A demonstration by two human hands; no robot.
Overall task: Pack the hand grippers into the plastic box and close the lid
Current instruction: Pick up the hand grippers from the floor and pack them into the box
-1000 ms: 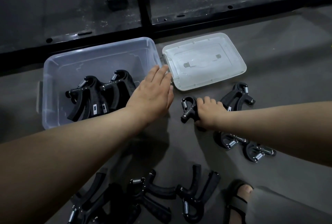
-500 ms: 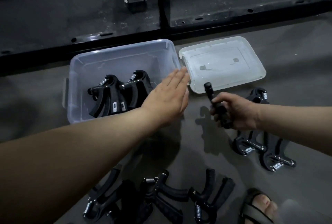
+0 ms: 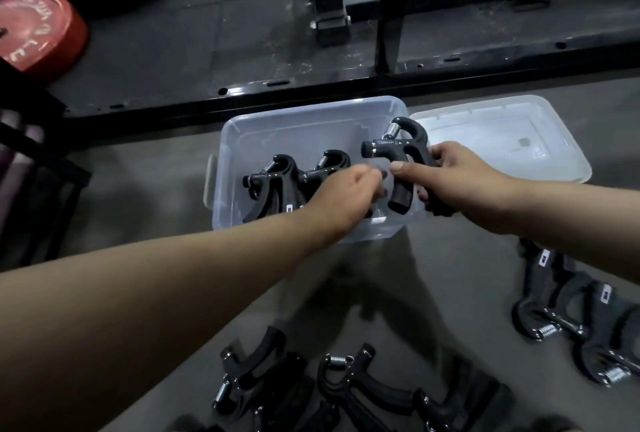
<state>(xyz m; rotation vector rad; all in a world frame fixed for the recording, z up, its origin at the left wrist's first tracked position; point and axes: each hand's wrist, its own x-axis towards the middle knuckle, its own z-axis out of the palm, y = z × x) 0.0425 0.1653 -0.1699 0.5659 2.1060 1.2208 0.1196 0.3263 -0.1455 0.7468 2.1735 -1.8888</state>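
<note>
- Head view, nearest: several loose hand grippers lie in a tangle on the floor close to the person, with more at the right. Their springs and handles overlap, so a quick grab could drag a neighbour along or snag it.
- The left hand is inside the plastic box, fingers curled near the two packed grippers; blur hides the fingertips, so I cannot tell whether it holds anything. If it lingers there, the incoming piece may knock against it.
- The right hand grips one handle of a held gripper, poised over the box's right end. Held by a single handle, it could swing or slip and land crooked.
- Pieces left standing tall or crosswise may not leave room for the rest, and would probably keep the cover from seating.
- Farthest, the lid lies flat just right of the box, well within elbow range.
</note>
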